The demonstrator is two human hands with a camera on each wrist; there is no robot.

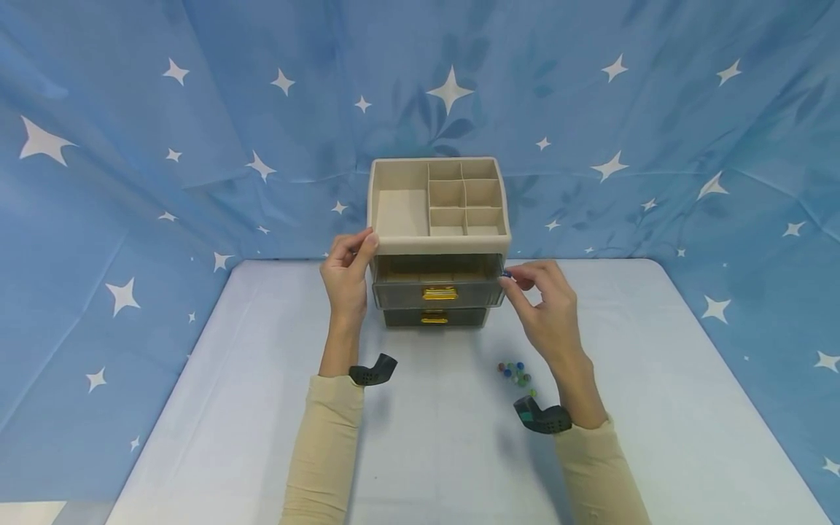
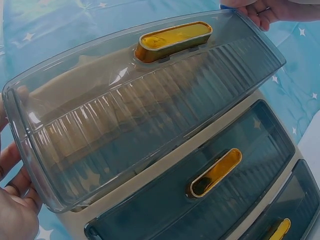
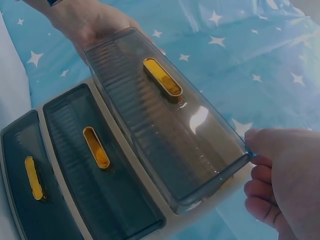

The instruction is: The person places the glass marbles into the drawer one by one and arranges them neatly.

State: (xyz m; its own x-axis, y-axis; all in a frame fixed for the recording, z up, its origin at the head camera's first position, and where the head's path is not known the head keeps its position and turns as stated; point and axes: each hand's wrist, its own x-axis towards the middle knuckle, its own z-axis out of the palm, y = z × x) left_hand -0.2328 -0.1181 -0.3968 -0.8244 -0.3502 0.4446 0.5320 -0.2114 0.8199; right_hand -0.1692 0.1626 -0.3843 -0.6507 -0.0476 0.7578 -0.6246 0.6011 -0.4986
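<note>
A beige desktop organizer [image 1: 442,240] stands on the table, its transparent top drawer [image 1: 407,295] pulled partly out. My left hand [image 1: 348,273] grips the organizer's upper left front corner between thumb and fingers. At the opposite side, my right hand [image 1: 545,299] pinches a small blue marble [image 1: 506,274] beside the top drawer's right front corner. Only a sliver of that marble shows between the fingertips in the right wrist view. Gold handles mark the top drawer and the closed middle drawer [image 2: 170,200] under it.
Several coloured marbles [image 1: 515,375] lie loose on the white table [image 1: 433,437], in front and to the right of the organizer. Compartments divide the organizer's top. Behind hangs a blue star-patterned cloth [image 1: 315,131].
</note>
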